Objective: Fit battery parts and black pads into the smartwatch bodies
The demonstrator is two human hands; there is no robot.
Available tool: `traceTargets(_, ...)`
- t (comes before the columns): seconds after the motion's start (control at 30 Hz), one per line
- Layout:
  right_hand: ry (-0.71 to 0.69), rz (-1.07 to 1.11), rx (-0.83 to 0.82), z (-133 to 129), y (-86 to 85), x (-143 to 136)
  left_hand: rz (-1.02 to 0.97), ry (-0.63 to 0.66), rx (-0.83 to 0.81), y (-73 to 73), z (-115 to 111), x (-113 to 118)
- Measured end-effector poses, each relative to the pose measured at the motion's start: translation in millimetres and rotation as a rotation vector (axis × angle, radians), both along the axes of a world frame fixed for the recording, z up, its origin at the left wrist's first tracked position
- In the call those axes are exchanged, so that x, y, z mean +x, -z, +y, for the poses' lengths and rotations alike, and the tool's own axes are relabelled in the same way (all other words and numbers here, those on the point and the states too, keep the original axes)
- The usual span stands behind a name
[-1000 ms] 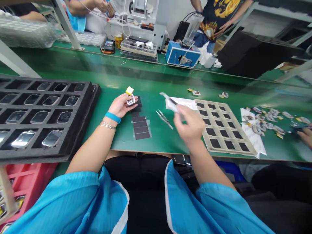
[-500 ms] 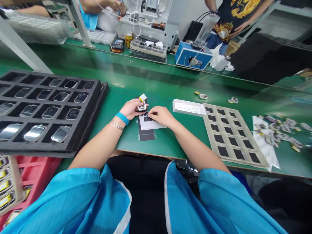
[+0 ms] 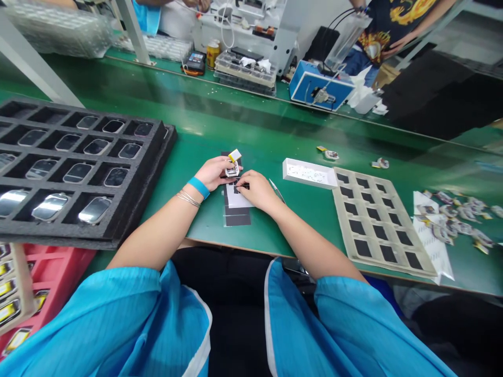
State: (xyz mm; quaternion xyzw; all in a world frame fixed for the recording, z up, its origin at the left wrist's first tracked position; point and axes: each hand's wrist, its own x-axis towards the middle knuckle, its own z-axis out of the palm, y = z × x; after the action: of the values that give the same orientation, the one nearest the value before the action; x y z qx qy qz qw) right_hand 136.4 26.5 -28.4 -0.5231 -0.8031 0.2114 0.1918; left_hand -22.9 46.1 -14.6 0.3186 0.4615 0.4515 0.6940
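Observation:
My left hand (image 3: 215, 172) is closed around a small watch case (image 3: 232, 168). A white and yellow battery (image 3: 234, 155) sticks up from the case's far side. Close beside it on the right, my right hand (image 3: 257, 189) is pinched, fingertips just below the case. What those fingers hold is too small to make out. Under the fingertips lies a white sheet (image 3: 236, 201) with dark squares, partly covered by the hand. It rests on a dark strip (image 3: 237, 217) on the bench. A thin pale object (image 3: 277, 191) shows past the right hand's far side.
A black foam tray (image 3: 135, 209) of watch screens stands left, red and cream trays below it. To the right are a white box (image 3: 309, 174) of small pieces, a beige tray (image 3: 385, 220) with dark squares, and a pile of watch parts (image 3: 458, 214). Other people stand behind the bench.
The right fingertips have shifted up slightly, nearer the watch case. Less of the white sheet shows on the right, and a thin pale object appears beyond the right hand. The left hand keeps its hold.

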Motion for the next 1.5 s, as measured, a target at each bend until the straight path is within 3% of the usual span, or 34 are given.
traceTargets(0.6, 0.058, -0.134, -0.063, -6, -0.5, -9, 0.003, 0.003, -0.008, -0.3, 0, 1)
traceTargets(0.8, -0.108, 0.224, -0.021, -7, -4.6, 12, 0.056, -0.005, 0.012, -2.7, -1, 2)
traceTargets(0.97, 0.033, 0.512, 0.225, -13, -19.1, 29, 0.106, -0.024, 0.123, -11.6, -8, 6)
traceTargets(1.1, 0.082, 0.585, 0.273, -17, -23.4, 30, 0.119, 0.049, 0.162, -15.1, -16, 12)
traceTargets(1.27, 0.066, 0.619, 0.139, -15, -21.5, 28, 0.127, 0.067, 0.138, -12.6, -20, 21)
traceTargets(1.5, -0.047, 0.544, 0.081, -16, -22.2, 27, 0.155, 0.079, 0.134, -11.6, -21, 23)
